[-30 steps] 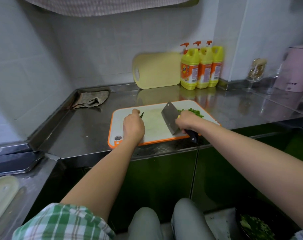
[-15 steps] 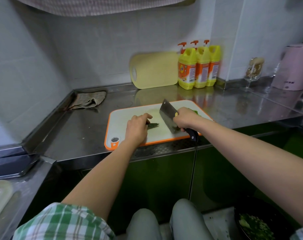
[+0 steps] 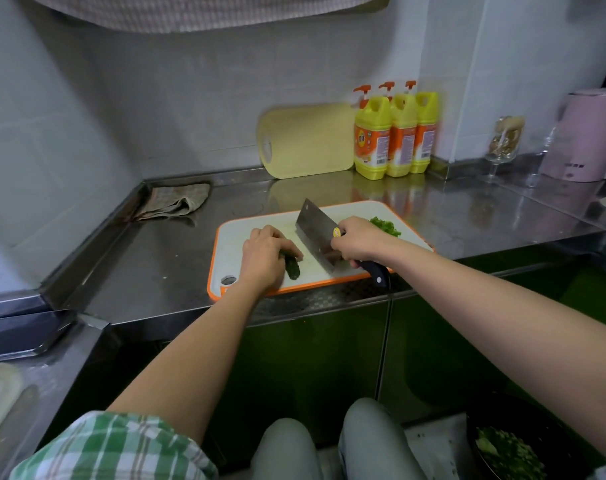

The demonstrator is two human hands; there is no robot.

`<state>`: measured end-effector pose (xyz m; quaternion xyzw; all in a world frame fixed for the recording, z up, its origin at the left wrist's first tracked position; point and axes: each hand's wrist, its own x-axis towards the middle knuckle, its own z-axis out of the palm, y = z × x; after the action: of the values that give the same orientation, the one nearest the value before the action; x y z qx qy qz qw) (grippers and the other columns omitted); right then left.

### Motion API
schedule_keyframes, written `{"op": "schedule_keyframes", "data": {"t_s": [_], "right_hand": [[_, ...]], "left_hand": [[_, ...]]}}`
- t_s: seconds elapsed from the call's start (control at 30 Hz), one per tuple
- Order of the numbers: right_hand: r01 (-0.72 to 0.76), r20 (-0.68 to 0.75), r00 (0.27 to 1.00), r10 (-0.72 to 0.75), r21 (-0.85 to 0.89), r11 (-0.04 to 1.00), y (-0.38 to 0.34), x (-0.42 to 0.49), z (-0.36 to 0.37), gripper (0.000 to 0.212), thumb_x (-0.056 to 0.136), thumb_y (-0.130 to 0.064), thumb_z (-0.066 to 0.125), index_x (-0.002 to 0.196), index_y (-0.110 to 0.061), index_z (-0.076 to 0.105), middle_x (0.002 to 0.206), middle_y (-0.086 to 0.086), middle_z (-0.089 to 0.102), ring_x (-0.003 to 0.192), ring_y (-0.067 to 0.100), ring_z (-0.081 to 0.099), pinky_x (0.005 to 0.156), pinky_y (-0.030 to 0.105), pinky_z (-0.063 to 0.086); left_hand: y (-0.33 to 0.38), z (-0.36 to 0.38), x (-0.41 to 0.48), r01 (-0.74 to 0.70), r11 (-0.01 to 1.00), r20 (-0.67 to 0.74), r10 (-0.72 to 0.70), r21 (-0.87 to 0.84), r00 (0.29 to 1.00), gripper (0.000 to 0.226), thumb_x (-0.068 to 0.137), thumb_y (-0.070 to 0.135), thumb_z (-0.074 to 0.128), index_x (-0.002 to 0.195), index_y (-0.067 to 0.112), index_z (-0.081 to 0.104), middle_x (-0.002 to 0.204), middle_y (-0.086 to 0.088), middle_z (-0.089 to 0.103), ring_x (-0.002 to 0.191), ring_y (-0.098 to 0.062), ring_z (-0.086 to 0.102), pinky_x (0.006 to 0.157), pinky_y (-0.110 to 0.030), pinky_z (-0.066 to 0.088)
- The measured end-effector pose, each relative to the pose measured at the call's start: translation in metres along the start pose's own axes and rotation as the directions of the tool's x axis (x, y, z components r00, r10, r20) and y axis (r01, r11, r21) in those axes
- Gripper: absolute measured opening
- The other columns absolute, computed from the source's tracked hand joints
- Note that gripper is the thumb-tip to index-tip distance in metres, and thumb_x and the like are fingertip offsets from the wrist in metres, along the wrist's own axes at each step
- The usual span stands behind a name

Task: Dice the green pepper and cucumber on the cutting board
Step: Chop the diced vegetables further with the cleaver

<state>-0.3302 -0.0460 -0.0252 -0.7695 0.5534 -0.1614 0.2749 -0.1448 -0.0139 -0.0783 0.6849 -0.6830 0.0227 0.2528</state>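
Note:
A white cutting board with an orange rim point(image 3: 232, 237) lies on the steel counter. My left hand point(image 3: 265, 258) presses down on a dark green cucumber point(image 3: 292, 268); only its near end shows past my fingers. My right hand point(image 3: 358, 241) grips the black handle of a cleaver point(image 3: 317, 230), whose wide blade stands on the board just right of the cucumber. A small heap of diced green pepper point(image 3: 386, 226) lies on the board's far right corner, partly behind my right hand.
A yellow cutting board point(image 3: 305, 140) leans on the back wall beside three yellow detergent bottles point(image 3: 395, 133). A folded cloth point(image 3: 173, 201) lies at the back left. A pink kettle point(image 3: 585, 133) and a glass point(image 3: 502, 143) stand right. A dark bowl of chopped greens point(image 3: 509, 448) sits low right.
My left hand has drawn the cucumber toward the board's near edge and turned it so its end points at me. The cleaver has stayed close on its right.

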Motion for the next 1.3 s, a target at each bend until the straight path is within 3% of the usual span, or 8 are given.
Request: {"op": "schedule_keyframes", "data": {"t_s": [0.13,0.33,0.43,0.57,0.83,1.07,1.2,1.3], "right_hand": [[0.006,0.002,1.000,-0.006,-0.001,1.000,-0.006,-0.001,0.001,0.015,0.093,-0.009,0.045,0.077,-0.007,0.046,0.072,0.017,0.059,0.050,0.024,0.055,0.049,0.025,0.043],[0.027,0.032,0.999,-0.027,0.013,1.000,-0.018,-0.004,0.009,0.014,0.093,-0.008,0.044,0.080,-0.005,0.049,0.072,0.014,0.062,0.049,0.020,0.055,0.052,0.025,0.045],[0.040,0.065,0.997,-0.038,-0.020,0.999,-0.026,-0.007,0.008,0.015,0.092,-0.007,0.044,0.078,-0.004,0.049,0.072,0.016,0.061,0.051,0.021,0.054,0.049,0.024,0.043],[0.037,0.114,0.993,-0.027,-0.084,0.996,-0.037,-0.012,0.005,0.011,0.092,-0.005,0.041,0.093,0.000,0.051,0.080,0.019,0.061,0.053,0.022,0.054,0.049,0.024,0.042],[0.014,0.145,0.989,0.026,-0.274,0.961,-0.053,-0.018,0.005,0.026,0.086,0.005,0.049,0.107,0.008,0.063,0.073,0.016,0.057,0.073,0.030,0.057,0.063,0.030,0.043],[0.035,0.195,0.981,0.028,-0.312,0.949,-0.062,-0.019,0.001,0.019,0.092,0.000,0.037,0.097,0.003,0.056,0.066,0.014,0.055,0.054,0.022,0.050,0.050,0.024,0.038],[0.080,0.206,0.978,0.000,-0.378,0.923,-0.070,-0.023,0.012,0.015,0.091,0.000,0.051,0.096,0.001,0.065,0.073,0.011,0.058,0.054,0.018,0.049,0.047,0.024,0.038],[0.061,0.181,0.983,0.011,-0.385,0.921,-0.070,-0.024,0.022,0.023,0.090,0.002,0.050,0.108,0.008,0.062,0.075,0.015,0.058,0.064,0.026,0.057,0.050,0.027,0.042]], "left_hand": [[0.003,0.001,0.000,0.122,0.992,-0.026,-0.123,-0.024,0.992,0.039,0.087,0.009,0.056,0.123,0.021,0.061,0.122,-0.007,0.055,0.114,-0.027,0.044,0.095,-0.036,0.035],[-0.003,-0.001,-0.013,0.271,0.961,0.058,-0.268,-0.055,0.962,0.046,0.086,0.028,0.055,0.132,0.022,0.056,0.127,-0.006,0.057,0.120,-0.027,0.039,0.096,-0.038,0.033],[-0.002,-0.004,-0.015,0.276,0.959,0.105,-0.269,-0.062,0.958,0.054,0.080,0.042,0.052,0.130,0.023,0.056,0.127,-0.006,0.056,0.120,-0.028,0.037,0.090,-0.036,0.031],[-0.004,-0.007,-0.018,0.239,0.969,0.146,-0.228,-0.062,0.963,0.064,0.073,0.053,0.052,0.129,0.023,0.056,0.126,-0.007,0.053,0.120,-0.028,0.035,0.085,-0.033,0.026],[-0.010,-0.007,-0.019,0.173,0.985,0.175,-0.165,-0.027,0.971,0.052,0.089,0.046,0.058,0.135,0.024,0.051,0.131,-0.010,0.047,0.124,-0.030,0.032,0.094,-0.036,0.029],[-0.013,-0.006,-0.016,0.174,0.985,0.216,-0.169,-0.003,0.962,0.056,0.090,0.051,0.058,0.138,0.025,0.048,0.136,-0.008,0.045,0.127,-0.030,0.031,0.097,-0.037,0.029],[-0.016,-0.006,-0.012,0.198,0.980,0.231,-0.191,-0.010,0.954,0.053,0.089,0.051,0.057,0.137,0.028,0.051,0.136,-0.007,0.048,0.126,-0.031,0.033,0.096,-0.038,0.031],[-0.019,-0.006,-0.011,0.192,0.981,0.262,-0.183,-0.009,0.948,0.051,0.091,0.047,0.057,0.138,0.029,0.050,0.137,-0.006,0.047,0.126,-0.031,0.033,0.095,-0.038,0.030]]}}
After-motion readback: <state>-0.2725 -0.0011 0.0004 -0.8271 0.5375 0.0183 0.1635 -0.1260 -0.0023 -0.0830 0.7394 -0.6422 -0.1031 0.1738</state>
